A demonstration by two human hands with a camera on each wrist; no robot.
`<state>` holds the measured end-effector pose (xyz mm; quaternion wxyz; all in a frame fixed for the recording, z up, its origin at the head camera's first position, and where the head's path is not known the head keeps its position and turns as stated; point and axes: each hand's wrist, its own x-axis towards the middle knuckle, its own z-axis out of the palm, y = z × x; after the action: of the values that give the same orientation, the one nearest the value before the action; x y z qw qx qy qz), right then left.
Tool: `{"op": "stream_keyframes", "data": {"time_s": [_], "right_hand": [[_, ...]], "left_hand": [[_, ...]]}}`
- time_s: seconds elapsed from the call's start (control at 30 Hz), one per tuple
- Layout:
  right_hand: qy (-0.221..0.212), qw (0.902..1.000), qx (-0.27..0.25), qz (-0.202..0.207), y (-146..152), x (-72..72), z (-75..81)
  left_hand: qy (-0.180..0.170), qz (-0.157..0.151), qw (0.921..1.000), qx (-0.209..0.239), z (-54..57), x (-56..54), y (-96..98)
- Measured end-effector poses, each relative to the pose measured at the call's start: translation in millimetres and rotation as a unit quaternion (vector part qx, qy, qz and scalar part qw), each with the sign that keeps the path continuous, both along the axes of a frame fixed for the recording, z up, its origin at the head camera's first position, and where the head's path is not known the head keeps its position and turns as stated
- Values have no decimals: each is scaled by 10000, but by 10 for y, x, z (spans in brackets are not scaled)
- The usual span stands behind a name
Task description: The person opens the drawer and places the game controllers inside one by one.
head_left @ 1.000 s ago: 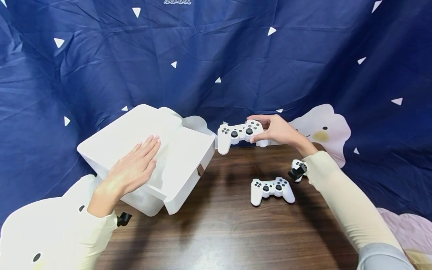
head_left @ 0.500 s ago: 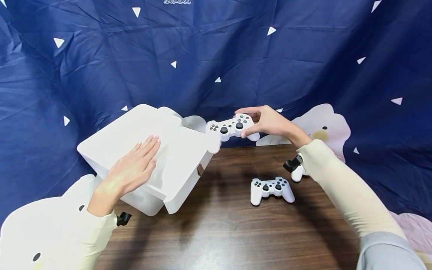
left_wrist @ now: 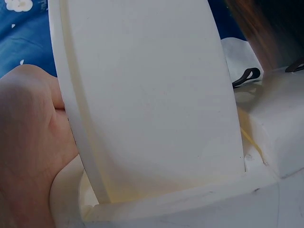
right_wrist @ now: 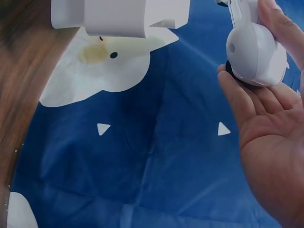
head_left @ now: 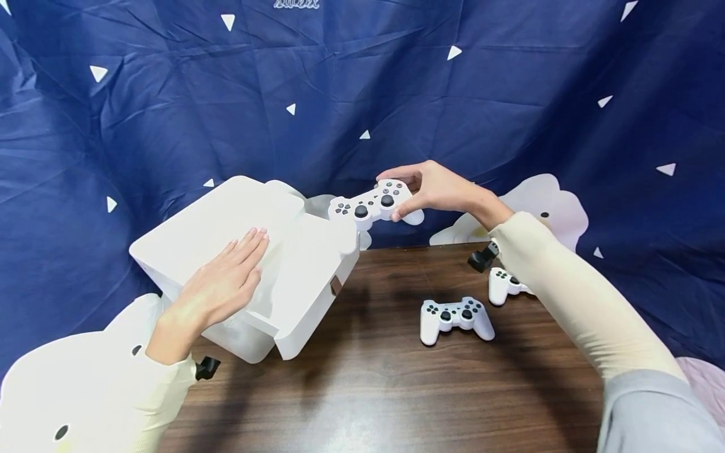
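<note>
My left hand (head_left: 218, 283) rests with straight fingers on the top of a white box (head_left: 198, 229). From the box's right side a white drawer-like part (head_left: 317, 264) juts out, bearing a small brown tab (head_left: 336, 285). My right hand (head_left: 438, 189) grips a white game controller (head_left: 374, 204) by its right handle, thumb in front and fingers behind. The controller is raised, and its left handle overlaps the far right corner of the jutting part in the head view. In the right wrist view the controller (right_wrist: 259, 52) shows end-on, between thumb and fingers.
A second white controller (head_left: 455, 318) lies on the brown wooden table (head_left: 396, 390). Farther right, a third controller (head_left: 504, 286) is partly covered by my right sleeve (head_left: 566, 296). A blue patterned cloth (head_left: 362, 82) hangs behind the table.
My right hand has carried the controller left and upward, to the far right corner of the white box, tilting it. More of the third controller shows now. My left hand has stayed put.
</note>
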<state>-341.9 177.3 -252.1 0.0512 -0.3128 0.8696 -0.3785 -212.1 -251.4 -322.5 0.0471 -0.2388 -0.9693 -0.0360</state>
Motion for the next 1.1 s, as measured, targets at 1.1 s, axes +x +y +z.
{"op": "stream_keyframes", "data": {"time_s": [1.1], "right_hand": [[162, 9825, 1026, 1544, -1112, -60, 356]], "left_hand": [[98, 105, 9999, -5, 1, 57, -8]]}}
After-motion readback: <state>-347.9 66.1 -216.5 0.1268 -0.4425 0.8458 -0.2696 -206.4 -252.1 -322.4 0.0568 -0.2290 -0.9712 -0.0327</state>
